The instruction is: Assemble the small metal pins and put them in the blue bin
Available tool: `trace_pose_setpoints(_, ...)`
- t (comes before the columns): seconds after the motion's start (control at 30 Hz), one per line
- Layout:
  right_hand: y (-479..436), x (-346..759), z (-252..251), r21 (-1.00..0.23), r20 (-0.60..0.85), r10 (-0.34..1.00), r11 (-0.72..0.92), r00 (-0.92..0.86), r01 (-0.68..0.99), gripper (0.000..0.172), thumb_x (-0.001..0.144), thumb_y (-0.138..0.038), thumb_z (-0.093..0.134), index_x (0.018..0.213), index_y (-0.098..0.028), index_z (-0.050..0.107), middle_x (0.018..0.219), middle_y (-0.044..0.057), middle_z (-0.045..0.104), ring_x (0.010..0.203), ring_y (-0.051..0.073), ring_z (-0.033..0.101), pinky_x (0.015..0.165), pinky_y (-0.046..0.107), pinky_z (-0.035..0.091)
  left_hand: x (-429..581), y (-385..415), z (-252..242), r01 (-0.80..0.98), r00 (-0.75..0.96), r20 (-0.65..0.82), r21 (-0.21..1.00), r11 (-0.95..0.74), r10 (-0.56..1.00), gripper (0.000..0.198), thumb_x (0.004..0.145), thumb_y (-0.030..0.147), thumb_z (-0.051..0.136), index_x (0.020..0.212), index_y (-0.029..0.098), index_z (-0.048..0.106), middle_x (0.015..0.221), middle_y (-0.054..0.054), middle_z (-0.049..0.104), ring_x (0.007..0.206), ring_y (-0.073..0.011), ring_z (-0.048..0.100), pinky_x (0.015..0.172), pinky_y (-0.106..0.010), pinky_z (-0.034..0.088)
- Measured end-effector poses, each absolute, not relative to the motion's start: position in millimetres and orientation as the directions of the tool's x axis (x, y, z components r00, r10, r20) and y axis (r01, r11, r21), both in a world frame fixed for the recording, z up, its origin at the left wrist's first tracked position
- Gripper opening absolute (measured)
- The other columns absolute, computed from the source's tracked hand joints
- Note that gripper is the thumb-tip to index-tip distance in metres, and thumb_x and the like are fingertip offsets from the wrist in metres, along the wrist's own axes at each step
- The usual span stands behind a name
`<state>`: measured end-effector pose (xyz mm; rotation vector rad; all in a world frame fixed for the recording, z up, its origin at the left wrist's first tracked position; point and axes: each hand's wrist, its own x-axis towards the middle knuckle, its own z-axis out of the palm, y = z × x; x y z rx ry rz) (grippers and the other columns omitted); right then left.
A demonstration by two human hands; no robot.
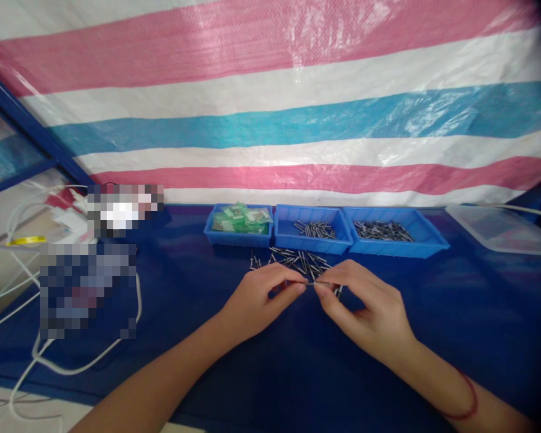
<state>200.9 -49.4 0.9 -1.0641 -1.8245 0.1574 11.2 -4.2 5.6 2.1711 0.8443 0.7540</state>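
Note:
Between the fingertips of both hands I hold a thin metal pin (311,283), level over the table. My left hand (264,297) pinches one end of it. My right hand (367,307) pinches the other end, and the fingers hide most of the pin. Just beyond the hands lies a loose pile of dark and silvery metal pins (300,260). What kind of part they are is too small to tell.
Behind the pile stand three blue bins: the left bin (238,240) with green packets (243,218), the middle bin (313,243) and the right bin (426,240) with small metal parts. A clear plastic lid (500,231) lies far right. White cables (72,368) loop at left.

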Motion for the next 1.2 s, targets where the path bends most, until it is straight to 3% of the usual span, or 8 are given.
trace_pose_setpoints(0.07, -44, 214, 5, -0.477, 0.7, 0.707, 0.567, -0.099, 0.672, 0.005, 0.082, -0.016, 0.06, 0.083, -0.021, 0.061, 0.076, 0.002, 0.066, 0.071, 0.016, 0.06, 0.068, 0.032, 0.047, 9, -3, 6, 0.408, 0.619, 0.254, 0.705, -0.58, 0.743, 0.025, 0.091, 0.032, 0.054, 0.11, 0.017, 0.062, 0.097, -0.004, 0.068, 0.084, -0.0135, 0.061, 0.079, -0.024, 0.047)
trace_pose_setpoints(0.17, -30, 244, 9, -0.512, 0.698, 0.702, 0.348, 0.143, 0.785, 0.009, 0.085, -0.024, 0.058, 0.09, -0.021, 0.065, 0.081, 0.006, 0.067, 0.072, 0.019, 0.06, 0.07, 0.034, 0.048, 4, 2, 4, 0.519, 0.617, 0.232, 0.598, -0.61, 0.752, 0.035, 0.09, 0.034, 0.056, 0.121, 0.018, 0.055, 0.104, -0.005, 0.065, 0.092, -0.0171, 0.059, 0.085, -0.029, 0.047)
trace_pose_setpoints(0.27, -12, 277, 3, -0.472, 0.665, 0.705, 0.142, 0.246, 0.87, 0.023, 0.09, -0.034, 0.05, 0.102, -0.023, 0.066, 0.092, 0.01, 0.067, 0.084, 0.025, 0.059, 0.081, 0.041, 0.046, 0, 6, 0, 0.629, 0.634, 0.205, 0.424, -0.652, 0.746, 0.032, 0.089, 0.034, 0.056, 0.117, 0.018, 0.059, 0.112, -0.007, 0.062, 0.1, -0.0223, 0.055, 0.091, -0.038, 0.045)
trace_pose_setpoints(0.33, -1, 293, -6, -0.355, 0.629, 0.739, -0.005, 0.243, 0.935, 0.03, 0.091, -0.041, 0.048, 0.102, -0.023, 0.068, 0.099, 0.012, 0.067, 0.097, 0.03, 0.056, 0.087, 0.048, 0.041, -1, 9, -3, 0.679, 0.641, 0.174, 0.325, -0.658, 0.747, 0.033, 0.088, 0.033, 0.058, 0.117, 0.018, 0.06, 0.115, -0.008, 0.061, 0.1, -0.0242, 0.055, 0.09, -0.041, 0.046)
trace_pose_setpoints(0.47, 11, 302, -25, -0.276, 0.616, 0.722, -0.177, 0.315, 0.945, 0.038, 0.081, -0.048, 0.06, 0.108, -0.023, 0.07, 0.114, 0.014, 0.062, 0.113, 0.038, 0.044, 0.083, 0.053, 0.038, -2, 12, -8, 0.697, 0.659, 0.137, 0.26, -0.668, 0.74, 0.029, 0.09, 0.026, 0.056, 0.117, 0.016, 0.06, 0.113, -0.008, 0.061, 0.098, -0.0218, 0.056, 0.09, -0.037, 0.047)
trace_pose_setpoints(0.67, 1, 277, -26, -0.246, 0.683, 0.717, 0.042, 0.142, 0.968, 0.029, 0.083, -0.043, 0.057, 0.099, -0.023, 0.071, 0.11, 0.01, 0.063, 0.11, 0.032, 0.048, 0.09, 0.05, 0.037, -3, 15, -11, 0.651, 0.711, 0.124, 0.257, -0.714, 0.692, 0.017, 0.094, 0.021, 0.049, 0.097, 0.016, 0.065, 0.1, -0.005, 0.063, 0.093, -0.0167, 0.059, 0.089, -0.031, 0.046)
trace_pose_setpoints(0.9, -16, 237, -25, -0.292, 0.635, 0.768, 0.333, -0.079, 0.897, 0.02, 0.085, -0.034, 0.057, 0.096, -0.023, 0.069, 0.106, 0.008, 0.065, 0.107, 0.028, 0.054, 0.096, 0.05, 0.038, -2, 16, -9, 0.698, 0.67, 0.136, 0.219, -0.682, 0.73, 0.019, 0.095, 0.028, 0.048, 0.095, 0.018, 0.064, 0.101, -0.005, 0.062, 0.086, -0.0179, 0.057, 0.079, -0.033, 0.046)
trace_pose_setpoints(1.2, -37, 200, -18, -0.617, 0.513, 0.845, 0.485, -0.151, 0.62, 0.016, 0.086, -0.03, 0.059, 0.099, -0.023, 0.067, 0.097, 0.007, 0.069, 0.096, 0.022, 0.062, 0.084, 0.039, 0.052, 6, 5, -4, 0.45, 0.642, 0.321, 0.578, -0.681, 0.697, 0.015, 0.093, 0.026, 0.051, 0.095, 0.017, 0.063, 0.098, -0.005, 0.064, 0.09, -0.0154, 0.06, 0.083, -0.027, 0.048)
